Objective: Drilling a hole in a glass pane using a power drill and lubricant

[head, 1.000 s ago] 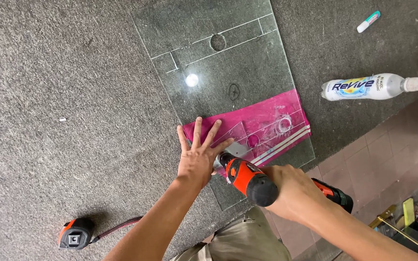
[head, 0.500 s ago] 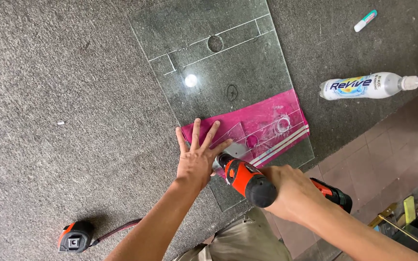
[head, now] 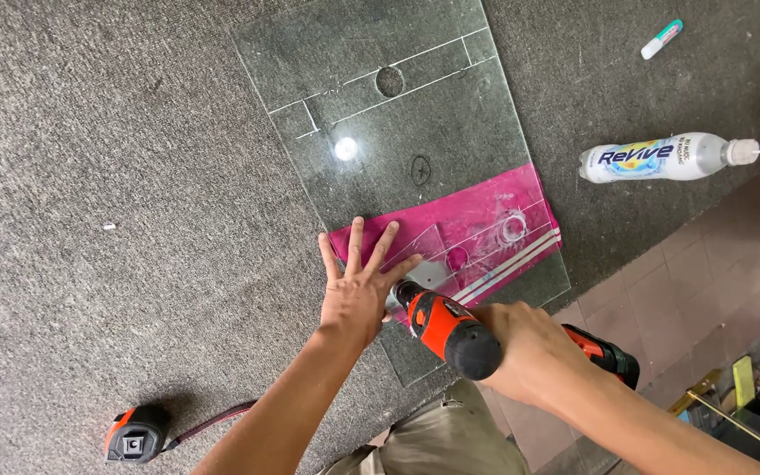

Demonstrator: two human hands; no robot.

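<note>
Carpet [head: 116, 158] left of glass sheet [head: 398, 132] open; bottle [head: 661, 158], marker [head: 662, 39] crowd right

A grey, coarse-textured carpet [head: 90, 176] covers nearly the whole view, from the left edge to the top right corner. It looks worn and speckled, with a small white scrap [head: 110, 226] lying on its left part. Along the right side the carpet ends at a diagonal edge, and beyond it the floor drops to reddish-brown square tiles [head: 661, 290] with pale grout lines. At the bottom right corner, yellow-painted metal bars [head: 732, 400] and dark clutter stand on the tiles, too cramped to make out. Light is even and soft, and one bright round glare [head: 346, 148] shines near the upper middle.
</note>
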